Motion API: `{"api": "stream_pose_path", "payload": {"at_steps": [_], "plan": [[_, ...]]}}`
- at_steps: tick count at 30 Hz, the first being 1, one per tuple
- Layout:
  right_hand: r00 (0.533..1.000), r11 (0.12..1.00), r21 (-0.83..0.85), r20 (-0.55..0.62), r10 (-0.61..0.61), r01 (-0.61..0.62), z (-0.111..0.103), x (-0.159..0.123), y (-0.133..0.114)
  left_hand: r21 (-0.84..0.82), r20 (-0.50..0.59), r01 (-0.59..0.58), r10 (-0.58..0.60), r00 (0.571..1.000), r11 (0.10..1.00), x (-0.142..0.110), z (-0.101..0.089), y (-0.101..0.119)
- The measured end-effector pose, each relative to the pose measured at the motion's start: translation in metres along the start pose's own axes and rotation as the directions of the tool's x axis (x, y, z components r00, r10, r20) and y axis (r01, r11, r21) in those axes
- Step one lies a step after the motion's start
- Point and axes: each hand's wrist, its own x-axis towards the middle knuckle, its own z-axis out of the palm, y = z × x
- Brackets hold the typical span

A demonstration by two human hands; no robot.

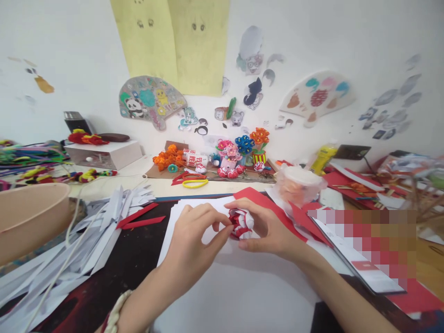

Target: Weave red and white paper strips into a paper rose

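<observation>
A red and white folded-paper ball, built of curled paper strips, is held up above the white paper sheets. My right hand grips it from the right, thumb below and fingers over the top. From the left, my left hand pinches at its red side with thumb and forefinger; the fingertips touch the ball. Whether a loose strip lies between those fingertips is too small to tell. Behind the hands, a red paper sheet pokes out.
At left lie white paper strips, two red strips and a beige basin. A plastic tub and a tablet-like device are at right. Pipe-cleaner flowers and small red-white paper pieces stand by the wall.
</observation>
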Motion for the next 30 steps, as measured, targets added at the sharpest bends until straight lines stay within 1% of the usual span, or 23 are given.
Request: {"api": "stream_pose_path", "payload": {"at_steps": [5, 16, 18, 21, 23, 25, 30], "plan": [[1.000, 1.000, -0.031, 0.024, -0.001, 0.001, 0.000, 0.000, 0.002, 0.023, -0.017, -0.040, 0.041, 0.999, 0.999, -0.001, 0.002, -0.003], [1.000, 0.995, -0.098, -0.001, -0.012, 0.012, 0.000, 0.000, 0.009, 0.113, -0.059, -0.121, 0.128, 0.990, 0.986, -0.003, 0.008, -0.004], [1.000, 0.995, -0.100, -0.006, -0.006, 0.005, 0.000, 0.000, 0.008, 0.080, -0.056, -0.092, 0.097, 0.994, 0.993, -0.002, 0.007, -0.003], [1.000, 0.996, -0.084, -0.008, 0.012, -0.012, -0.001, 0.000, 0.006, -0.030, -0.025, 0.036, -0.037, 0.999, 0.999, -0.001, 0.002, -0.001], [1.000, 0.997, -0.070, -0.015, 0.015, -0.016, -0.001, -0.001, 0.005, -0.088, 0.001, 0.091, -0.092, 0.996, 0.992, 0.001, -0.001, -0.001], [0.999, 0.997, -0.068, -0.022, 0.024, -0.025, -0.001, -0.001, 0.004, -0.113, 0.018, 0.105, -0.103, 0.994, 0.988, 0.001, -0.003, 0.000], [0.999, 0.997, -0.062, -0.017, 0.035, -0.036, 0.000, -0.001, 0.002, -0.112, 0.061, 0.113, -0.106, 0.992, 0.987, 0.001, -0.002, 0.000]]}}
